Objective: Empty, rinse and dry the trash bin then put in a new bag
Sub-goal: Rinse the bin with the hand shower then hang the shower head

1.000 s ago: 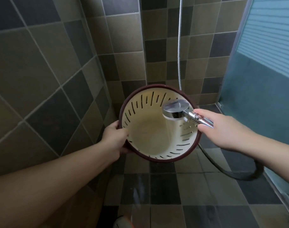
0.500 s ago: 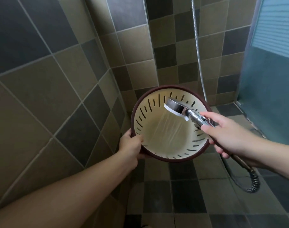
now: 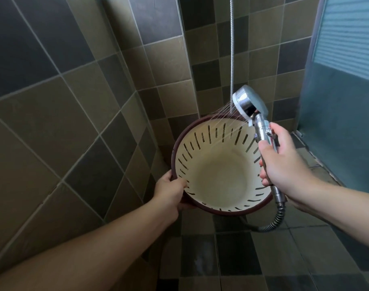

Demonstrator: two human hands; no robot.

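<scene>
Trash bin (image 3: pixel 219 177) is off the floor, tipped so its mouth faces you, held in the tiled shower corner. Cream inside, dark maroon rim and outer wall, slots ringing the upper wall. Nothing visible inside it.

Your left hand (image 3: pixel 168 191) grips the bin's rim at its lower left: thumb hooked over the inside edge, fingers wrapped under the outside.

Your right hand (image 3: pixel 284 164) is closed round the chrome handle of the shower head (image 3: pixel 249 102), at the bin's right edge. The head sits above the bin's upper-right rim, face turned toward the bin's left. Thin water streams (image 3: pixel 221 120) fan from it across the bin's far rim and onto the slotted upper inner wall.

The hose (image 3: pixel 278 217) leaves the handle below your right hand, loops just under the bin's lower-right rim, then disappears behind the bin. A second run of hose (image 3: pixel 232 49) hangs straight down the wall behind the bin, above its far rim.

Hands are apart, one on each side of the bin.

Tiled wall (image 3: pixel 85 101) is left of and behind the bin, tiled floor (image 3: pixel 231 259) below it, frosted glass panel (image 3: pixel 343 101) right of it. Floor tiles under the bin look wet.
</scene>
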